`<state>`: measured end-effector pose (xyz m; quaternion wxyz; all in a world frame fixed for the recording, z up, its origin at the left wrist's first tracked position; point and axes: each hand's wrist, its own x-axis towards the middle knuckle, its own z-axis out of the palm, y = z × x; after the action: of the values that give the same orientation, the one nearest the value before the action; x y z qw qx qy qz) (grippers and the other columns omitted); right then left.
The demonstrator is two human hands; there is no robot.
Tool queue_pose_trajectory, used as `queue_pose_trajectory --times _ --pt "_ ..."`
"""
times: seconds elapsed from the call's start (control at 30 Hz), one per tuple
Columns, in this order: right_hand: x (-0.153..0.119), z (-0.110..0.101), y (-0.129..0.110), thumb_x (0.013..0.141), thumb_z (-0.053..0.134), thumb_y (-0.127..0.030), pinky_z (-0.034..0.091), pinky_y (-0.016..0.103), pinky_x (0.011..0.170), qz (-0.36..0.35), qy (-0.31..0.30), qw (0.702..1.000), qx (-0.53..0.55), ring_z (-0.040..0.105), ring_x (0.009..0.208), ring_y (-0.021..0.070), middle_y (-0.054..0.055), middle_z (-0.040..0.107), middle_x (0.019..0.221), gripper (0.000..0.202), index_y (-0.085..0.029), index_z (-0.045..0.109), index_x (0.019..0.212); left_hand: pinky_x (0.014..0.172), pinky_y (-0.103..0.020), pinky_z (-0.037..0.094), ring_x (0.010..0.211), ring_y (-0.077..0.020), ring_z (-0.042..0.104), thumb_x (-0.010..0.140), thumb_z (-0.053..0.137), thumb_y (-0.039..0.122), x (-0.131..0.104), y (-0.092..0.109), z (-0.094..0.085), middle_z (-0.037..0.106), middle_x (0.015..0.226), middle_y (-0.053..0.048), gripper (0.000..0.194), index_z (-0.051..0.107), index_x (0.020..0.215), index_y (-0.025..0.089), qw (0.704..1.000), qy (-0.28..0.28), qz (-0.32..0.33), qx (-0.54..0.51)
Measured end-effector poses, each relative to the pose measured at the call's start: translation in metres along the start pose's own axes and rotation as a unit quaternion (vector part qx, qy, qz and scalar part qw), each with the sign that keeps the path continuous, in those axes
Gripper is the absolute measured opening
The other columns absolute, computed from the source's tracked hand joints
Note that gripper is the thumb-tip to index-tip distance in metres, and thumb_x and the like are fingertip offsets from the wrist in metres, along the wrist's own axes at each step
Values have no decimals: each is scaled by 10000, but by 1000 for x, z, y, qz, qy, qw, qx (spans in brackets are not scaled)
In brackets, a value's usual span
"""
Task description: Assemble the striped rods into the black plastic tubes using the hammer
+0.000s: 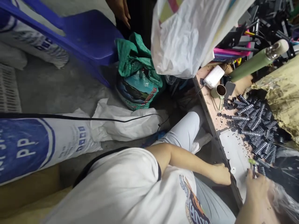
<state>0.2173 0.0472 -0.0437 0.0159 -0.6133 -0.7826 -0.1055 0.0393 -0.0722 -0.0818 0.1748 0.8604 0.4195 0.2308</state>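
Observation:
My left hand [220, 174] is closed in a fist against the near edge of the worktable [207, 102]; whatever it may hold is hidden. On the tabletop, my right hand [257, 186] pinches a small dark shiny piece that I cannot name. Just beyond its fingertips lies a yellow-green thing [252, 161], possibly a handle. Between the two hands a small white disc [233, 170] rests on a white sheet [235, 152]. Many black ridged rods [254, 118] are heaped past the sheet, with tiny dark bits scattered beside them.
A mug [220, 91], a white power bank [214, 76] and a green bottle [252, 65] stand or lie farther along the table. A white plastic bag [179, 40] hangs nearby. Blue chair [91, 37], green bag [140, 84] and sacks [70, 140] occupy the floor. Another person's hand [120, 11] shows above.

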Motion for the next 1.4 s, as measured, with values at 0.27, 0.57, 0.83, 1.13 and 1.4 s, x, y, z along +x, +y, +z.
queue_pose_trajectory --times 0.27,0.57,0.83,1.13,1.4 --pt "-7 11 -2 807 362 -563 444 483 744 10 32 999 1 584 875 406 266 625 878 687 15 625 1071 742 -543 499 954 -347 640 755 637 129 -9 -8 -12 691 1013 -168 126 739 825 153 984 -151 -74 -66" --pt "-48 34 -1 905 284 -460 387 393 773 78 106 990 54 519 876 294 183 598 903 575 -67 657 1098 737 -300 494 892 -226 649 903 527 329 -9 -40 -93 686 992 -137 330 615 1139 117 986 -84 41 -140" --pt "-44 48 -9 932 387 -355 364 360 778 168 117 976 72 483 908 247 135 608 991 371 -157 683 1036 880 -375 424 1047 -286 546 911 412 150 58 -136 -146 594 1097 -214 274 570 1115 59 940 114 -302 114" --pt "-14 30 -3 961 351 -355 371 358 851 162 134 965 159 480 982 241 122 593 1094 353 -166 584 1147 908 -391 435 977 -240 563 885 461 110 63 -180 -132 587 1078 -165 430 436 1309 42 959 138 -244 51" --pt "98 16 54 878 395 -98 346 366 837 161 -29 986 20 474 1034 266 158 623 1052 282 -117 604 1067 659 -317 539 656 -144 602 939 411 269 69 -139 -77 600 855 -43 361 456 1284 174 909 203 -216 -293"
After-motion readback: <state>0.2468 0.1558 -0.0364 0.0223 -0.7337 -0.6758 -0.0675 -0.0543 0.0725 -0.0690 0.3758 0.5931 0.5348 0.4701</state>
